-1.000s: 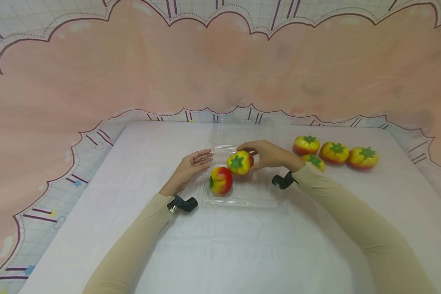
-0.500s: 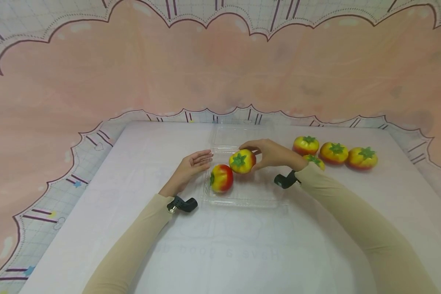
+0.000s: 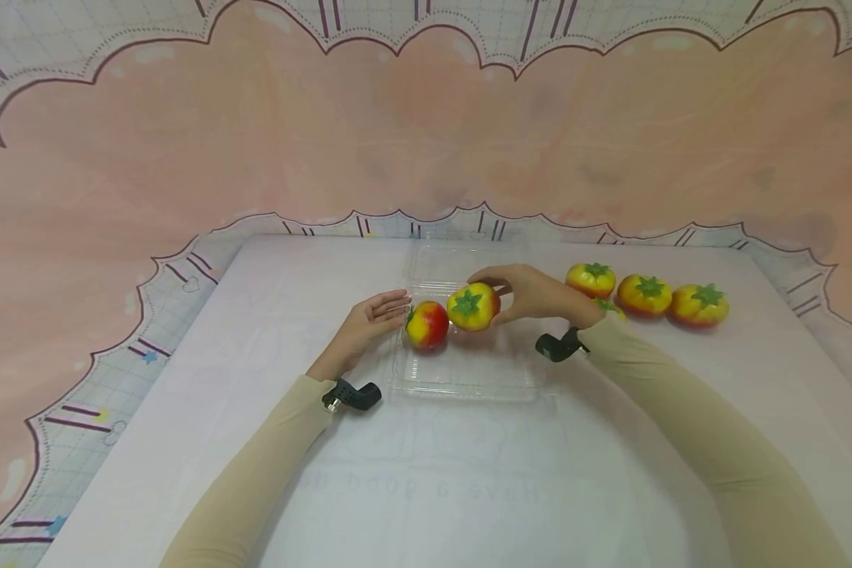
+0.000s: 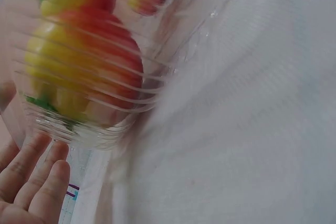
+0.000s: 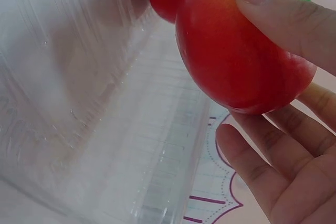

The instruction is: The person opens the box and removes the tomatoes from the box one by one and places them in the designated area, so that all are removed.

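My right hand (image 3: pixel 528 293) grips a red-and-yellow persimmon (image 3: pixel 472 307) with a green leafy top, thumb on one side and fingers on the other. That fruit is at the back part of a clear plastic box (image 3: pixel 479 388) with a hinged lid. Another persimmon (image 3: pixel 427 325) lies tilted in the box's left side, close against the held one. Beside the left wall is my left hand (image 3: pixel 369 325), its fingers extended. In the left wrist view the fingertips (image 4: pixel 60 169) meet or nearly meet the ribbed wall. The right wrist view shows the held fruit's red underside (image 5: pixel 236 51).
Several more persimmons (image 3: pixel 644 297) stand in a cluster on the white tabletop (image 3: pixel 312 268) at the right, one partly hidden by my right wrist. The box's lid (image 3: pixel 468 256) lies opened toward the back. A patterned cloth (image 3: pixel 426 142) hangs behind the table.
My right hand and the persimmon it grips have shifted slightly right and back. The persimmon at the box's left has moved toward the back. My left hand stays in place.
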The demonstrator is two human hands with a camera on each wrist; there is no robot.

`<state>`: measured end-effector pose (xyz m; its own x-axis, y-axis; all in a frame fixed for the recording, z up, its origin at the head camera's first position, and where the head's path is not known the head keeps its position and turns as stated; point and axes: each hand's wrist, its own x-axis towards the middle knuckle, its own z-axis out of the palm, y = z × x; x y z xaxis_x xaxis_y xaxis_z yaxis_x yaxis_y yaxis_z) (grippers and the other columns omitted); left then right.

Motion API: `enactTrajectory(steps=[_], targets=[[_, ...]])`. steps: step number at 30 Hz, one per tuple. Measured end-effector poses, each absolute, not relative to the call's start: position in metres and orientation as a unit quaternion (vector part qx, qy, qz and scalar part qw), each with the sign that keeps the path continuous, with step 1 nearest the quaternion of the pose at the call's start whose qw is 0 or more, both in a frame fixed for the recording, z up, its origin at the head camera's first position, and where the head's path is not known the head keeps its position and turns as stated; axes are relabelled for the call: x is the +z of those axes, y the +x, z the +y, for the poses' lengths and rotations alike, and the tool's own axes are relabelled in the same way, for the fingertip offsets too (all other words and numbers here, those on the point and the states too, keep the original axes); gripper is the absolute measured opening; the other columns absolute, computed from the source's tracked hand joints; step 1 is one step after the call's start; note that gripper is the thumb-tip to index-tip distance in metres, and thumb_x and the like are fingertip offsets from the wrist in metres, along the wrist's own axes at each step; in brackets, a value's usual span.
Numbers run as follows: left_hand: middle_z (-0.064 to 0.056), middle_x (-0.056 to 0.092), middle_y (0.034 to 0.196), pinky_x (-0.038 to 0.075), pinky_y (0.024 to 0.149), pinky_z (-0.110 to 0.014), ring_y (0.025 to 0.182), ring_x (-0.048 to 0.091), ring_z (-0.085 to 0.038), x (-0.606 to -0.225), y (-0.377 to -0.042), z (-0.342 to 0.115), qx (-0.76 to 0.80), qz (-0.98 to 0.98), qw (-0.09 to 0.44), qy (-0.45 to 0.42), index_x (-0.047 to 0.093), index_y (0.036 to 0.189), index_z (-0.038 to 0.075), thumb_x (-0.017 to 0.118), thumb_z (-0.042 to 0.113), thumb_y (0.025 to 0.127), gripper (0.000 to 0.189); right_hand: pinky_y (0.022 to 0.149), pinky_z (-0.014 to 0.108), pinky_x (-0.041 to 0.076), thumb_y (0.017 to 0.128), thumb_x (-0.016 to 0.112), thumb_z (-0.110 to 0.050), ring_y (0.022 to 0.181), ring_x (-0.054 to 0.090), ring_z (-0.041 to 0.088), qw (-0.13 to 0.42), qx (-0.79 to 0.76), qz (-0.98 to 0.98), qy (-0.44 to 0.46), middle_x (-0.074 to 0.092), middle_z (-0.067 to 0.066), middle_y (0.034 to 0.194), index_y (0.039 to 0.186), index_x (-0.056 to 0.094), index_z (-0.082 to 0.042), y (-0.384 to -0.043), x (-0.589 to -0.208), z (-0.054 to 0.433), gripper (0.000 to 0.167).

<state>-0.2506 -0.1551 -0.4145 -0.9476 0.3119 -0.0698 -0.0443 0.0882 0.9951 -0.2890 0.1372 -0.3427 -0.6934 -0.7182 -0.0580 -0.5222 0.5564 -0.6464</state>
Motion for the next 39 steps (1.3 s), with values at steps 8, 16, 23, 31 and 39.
enactTrajectory(steps=[8, 16, 23, 31, 39], targets=[[-0.021, 0.040, 0.146, 0.043, 0.100, -0.024, 0.135, 0.040, -0.033, -0.415, -0.250, -0.155, 0.669, 0.725, 0.130, 0.101, 0.035, 0.141, -0.003, 0.053, -0.003, 0.092, 0.053, 0.102, 0.046, 0.047, 0.075, 0.079, -0.015, 0.124, 0.051, 0.027, 0.161, -0.309, 0.872, -0.345, 0.055, 0.010, 0.134, 0.132, 0.051, -0.008, -0.288, -0.339, 0.143, 0.064], [-0.020, 0.041, 0.146, 0.043, 0.101, -0.025, 0.135, 0.041, -0.032, -0.415, -0.250, -0.156, 0.659, 0.734, 0.128, 0.097, 0.036, 0.142, 0.000, 0.054, 0.000, 0.092, 0.053, 0.103, 0.048, 0.046, 0.075, 0.079, -0.019, 0.126, 0.049, 0.029, 0.153, -0.309, 0.878, -0.331, 0.053, 0.011, 0.136, 0.134, 0.049, -0.009, -0.286, -0.334, 0.154, 0.067], [-0.020, 0.040, 0.146, 0.041, 0.103, -0.026, 0.135, 0.040, -0.032, -0.415, -0.251, -0.156, 0.663, 0.730, 0.132, 0.098, 0.035, 0.142, -0.002, 0.055, 0.001, 0.092, 0.054, 0.103, 0.049, 0.044, 0.075, 0.079, -0.019, 0.127, 0.048, 0.030, 0.146, -0.321, 0.878, -0.323, 0.053, 0.012, 0.136, 0.134, 0.049, -0.008, -0.283, -0.330, 0.169, 0.068], [-0.018, 0.045, 0.143, 0.045, 0.103, -0.028, 0.131, 0.047, -0.027, -0.419, -0.250, -0.159, 0.665, 0.726, 0.116, 0.129, 0.038, 0.140, -0.001, 0.063, 0.013, 0.089, 0.058, 0.102, 0.048, 0.046, 0.073, 0.081, -0.024, 0.125, 0.051, 0.031, 0.112, -0.319, 0.889, -0.308, 0.054, 0.012, 0.135, 0.133, 0.050, -0.007, -0.279, -0.326, 0.187, 0.070], [-0.020, 0.041, 0.146, 0.043, 0.101, -0.025, 0.134, 0.041, -0.032, -0.417, -0.253, -0.156, 0.656, 0.737, 0.130, 0.098, 0.035, 0.142, -0.002, 0.055, 0.001, 0.092, 0.054, 0.099, 0.053, 0.047, 0.074, 0.080, -0.028, 0.122, 0.054, 0.033, 0.106, -0.315, 0.907, -0.259, 0.054, 0.010, 0.136, 0.134, 0.050, -0.013, -0.269, -0.316, 0.204, 0.069]])
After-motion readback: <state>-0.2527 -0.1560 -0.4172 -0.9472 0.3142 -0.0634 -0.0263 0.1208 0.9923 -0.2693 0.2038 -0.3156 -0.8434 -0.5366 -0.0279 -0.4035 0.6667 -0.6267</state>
